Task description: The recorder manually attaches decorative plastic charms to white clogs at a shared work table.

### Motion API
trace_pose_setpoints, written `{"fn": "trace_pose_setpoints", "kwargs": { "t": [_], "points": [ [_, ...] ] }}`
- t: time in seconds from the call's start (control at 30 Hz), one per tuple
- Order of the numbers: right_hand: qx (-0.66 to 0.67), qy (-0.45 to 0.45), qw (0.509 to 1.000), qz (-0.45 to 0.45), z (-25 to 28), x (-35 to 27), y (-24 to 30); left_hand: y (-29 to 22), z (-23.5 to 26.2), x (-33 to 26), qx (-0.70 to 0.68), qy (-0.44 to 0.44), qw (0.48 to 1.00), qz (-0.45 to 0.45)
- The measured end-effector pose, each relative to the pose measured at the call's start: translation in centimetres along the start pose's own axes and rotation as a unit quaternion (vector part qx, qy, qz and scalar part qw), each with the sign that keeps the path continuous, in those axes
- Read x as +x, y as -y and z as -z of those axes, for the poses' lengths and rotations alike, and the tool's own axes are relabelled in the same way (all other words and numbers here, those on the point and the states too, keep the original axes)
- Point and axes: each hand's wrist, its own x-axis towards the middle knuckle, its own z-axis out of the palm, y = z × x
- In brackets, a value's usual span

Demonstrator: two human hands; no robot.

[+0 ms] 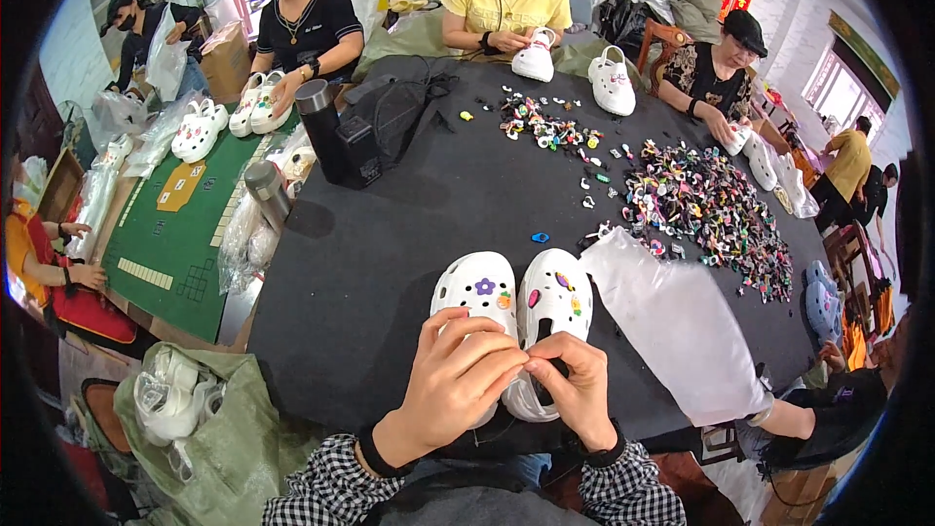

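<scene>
A pair of white clogs stands side by side on the black table in front of me, toes pointing away. The left clog [463,278] carries a purple flower charm [485,286] and an orange one; the right clog [551,276] has several colourful charms on its toe. Over the clogs' openings, my left hand [438,394] and my right hand [577,385] meet at their fingertips. Both pinch at one spot, where whatever they hold is too small or hidden to name. My left hand covers part of the left clog.
Right of the clogs lies a translucent plastic bag [677,331]. Beyond it spreads a heap of loose charms [706,209]. A dark tumbler [317,122] and a black bag [399,117] stand far left. Several people handle white clogs around the table. A green sack [229,429] sits lower left.
</scene>
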Motion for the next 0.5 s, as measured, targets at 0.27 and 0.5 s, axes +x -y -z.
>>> {"fn": "trace_pose_setpoints", "kwargs": {
  "t": [0.27, 0.5],
  "points": [
    [-0.021, 0.014, 1.000, 0.001, 0.10, -0.08, 0.17, -0.15, 0.35, 0.13, 0.051, 0.017, 0.998, -0.023],
    [0.003, 0.022, 1.000, -0.020, 0.14, -0.13, 0.43, -0.08, 0.57, 0.41, 0.101, 0.026, 0.990, -0.093]
  ]
}}
